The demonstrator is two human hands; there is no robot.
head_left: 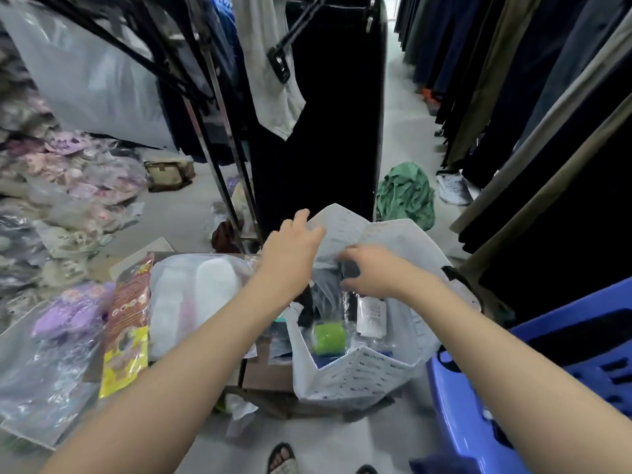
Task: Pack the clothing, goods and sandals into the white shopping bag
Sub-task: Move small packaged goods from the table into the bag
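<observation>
From the head camera, the white shopping bag (355,374) stands open on the floor just in front of you, between the cardboard box (266,372) on your left and the blue basket (547,371) on your right. Your left hand (294,244) grasps the far left rim of the bag, with the fingers curled over the edge and the thumb raised. Your right hand (369,268) is over the bag's mouth, its fingers wrapped round a dark item (350,270); blur hides what that item is. Inside the bag you can see a green roll (330,336) and beside it a white packet (371,316), both in clear wrap. Outside the bag, left of your left forearm, what look like white sandals (201,295) lie in a clear plastic sleeve. A red and yellow packet (128,323) lies just beside them. A green cloth (405,193) lies crumpled on the floor beyond the bag.
</observation>
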